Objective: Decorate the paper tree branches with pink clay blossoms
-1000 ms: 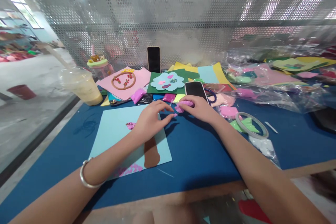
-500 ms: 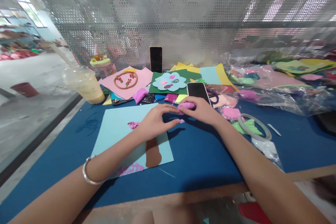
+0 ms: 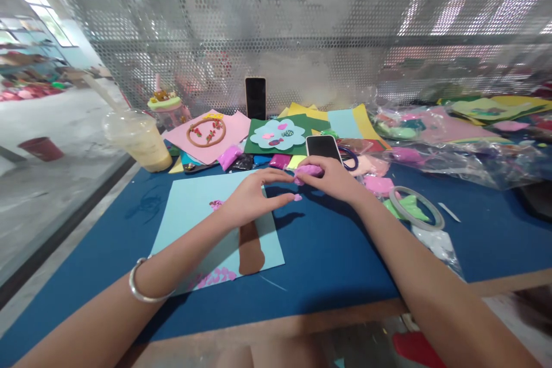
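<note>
My right hand (image 3: pixel 330 178) is closed round a lump of purple clay (image 3: pixel 309 171) above the blue table. My left hand (image 3: pixel 259 195) is beside it, thumb and fingers apart, with a small bit of purple clay (image 3: pixel 297 198) stuck at the thumb tip. The fingertips of my left hand reach to the edge of the lump. Under my left arm lies a light blue sheet (image 3: pixel 185 201) with a brown trunk shape (image 3: pixel 250 250), purple dabs (image 3: pixel 215 277) at its lower edge and more purple clay partly hidden by my left hand.
Behind my hands are a phone lying flat (image 3: pixel 323 148), clay packets (image 3: pixel 281 161) and a green sheet with a cloud shape (image 3: pixel 278 134). A drink cup (image 3: pixel 142 141) stands at the left. A grey ring (image 3: pixel 417 207) and plastic bags (image 3: pixel 457 161) lie to the right.
My left thumb has drawn slightly left and away from the fingers, with the small clay bit at its tip. The lump in my right hand has moved up a little.
</note>
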Motion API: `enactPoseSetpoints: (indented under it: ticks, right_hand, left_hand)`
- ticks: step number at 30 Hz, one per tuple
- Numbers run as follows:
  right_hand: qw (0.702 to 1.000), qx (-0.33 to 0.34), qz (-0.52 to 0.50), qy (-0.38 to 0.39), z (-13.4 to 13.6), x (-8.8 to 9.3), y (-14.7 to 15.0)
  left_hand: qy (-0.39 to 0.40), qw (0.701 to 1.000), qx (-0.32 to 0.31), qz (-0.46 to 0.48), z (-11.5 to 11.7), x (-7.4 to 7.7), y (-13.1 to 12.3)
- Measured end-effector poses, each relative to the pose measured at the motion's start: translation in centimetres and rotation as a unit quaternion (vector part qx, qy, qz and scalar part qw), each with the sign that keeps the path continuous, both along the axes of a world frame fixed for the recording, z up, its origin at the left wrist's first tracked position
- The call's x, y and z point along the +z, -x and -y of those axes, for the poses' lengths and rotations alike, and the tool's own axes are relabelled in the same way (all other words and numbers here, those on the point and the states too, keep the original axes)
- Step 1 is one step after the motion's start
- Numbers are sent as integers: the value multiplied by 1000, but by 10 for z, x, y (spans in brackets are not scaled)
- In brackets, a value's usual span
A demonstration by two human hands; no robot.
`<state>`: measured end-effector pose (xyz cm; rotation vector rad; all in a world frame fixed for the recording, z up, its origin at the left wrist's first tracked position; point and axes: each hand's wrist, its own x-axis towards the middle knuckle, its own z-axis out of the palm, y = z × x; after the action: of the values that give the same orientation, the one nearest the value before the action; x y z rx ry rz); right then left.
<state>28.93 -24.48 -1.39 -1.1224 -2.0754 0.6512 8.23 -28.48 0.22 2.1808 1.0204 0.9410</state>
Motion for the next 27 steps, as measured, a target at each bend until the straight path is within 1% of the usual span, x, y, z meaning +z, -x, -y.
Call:
enactPoseSetpoints:
  ticks: [4, 7, 11, 14, 18, 23, 27]
  right_hand:
    - [999, -50, 16, 3, -1, -1, -2]
    - [998, -67, 17, -1, -2, -1, -3]
    - [998, -61, 18, -15, -2, -1, -2]
    - [998, -56, 13, -19, -3, -3, -2]
    - [998, -54, 16, -31, -5, -4, -2]
    - [998, -49, 20, -44, -6, -6, -2]
    - [998, -46, 21, -48, -6, -6, -1]
  left_hand:
    - [42, 999, 18, 26, 3, 7, 2]
    - [42, 999, 24, -5, 10, 11, 4]
    - [24, 997, -14, -69, 23, 9, 4]
    - [-23, 989, -30, -140, 30, 5, 3]
    - [-98, 969, -45, -224, 34, -1, 1]
    - [-148, 942, -90, -287, 38, -4, -4]
    - [-192, 916, -98, -337, 42, -3, -9]
